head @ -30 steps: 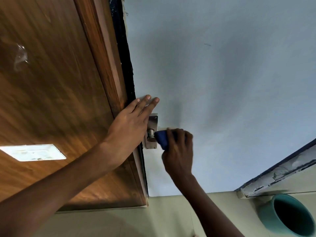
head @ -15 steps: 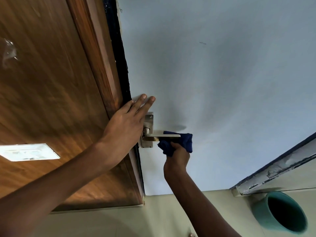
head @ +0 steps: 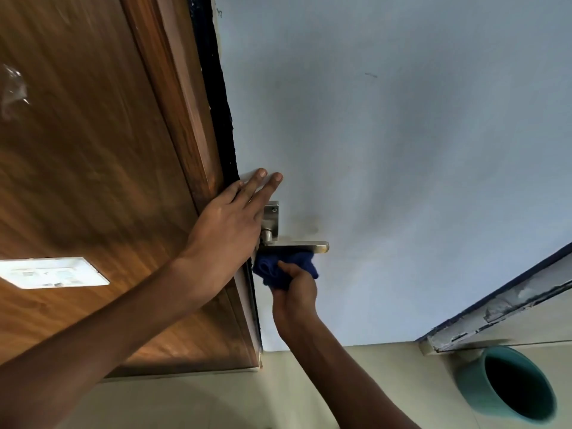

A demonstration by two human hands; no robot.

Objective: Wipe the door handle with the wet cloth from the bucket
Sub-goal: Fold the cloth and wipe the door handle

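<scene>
A silver lever door handle point(head: 297, 245) on a metal backplate juts from the edge of the brown wooden door point(head: 93, 181). My right hand point(head: 295, 297) is shut on a bunched dark blue cloth point(head: 280, 269), pressed up against the underside of the lever near its base. My left hand point(head: 232, 224) lies flat against the door edge just left of the backplate, fingers straight and together, holding nothing. The lever's tip and top face show bare.
A teal bucket point(head: 483, 385) stands on the pale tiled floor at the lower right. A pale blue wall point(head: 402, 150) fills the background behind the handle. A chipped door frame point(head: 501, 308) runs diagonally at the right. A white label point(head: 52, 272) is stuck on the door.
The cloth went from wrapping the lever near its base, out to under its tip, and now sits under the lever nearer the backplate. The left hand has stayed on the door edge.
</scene>
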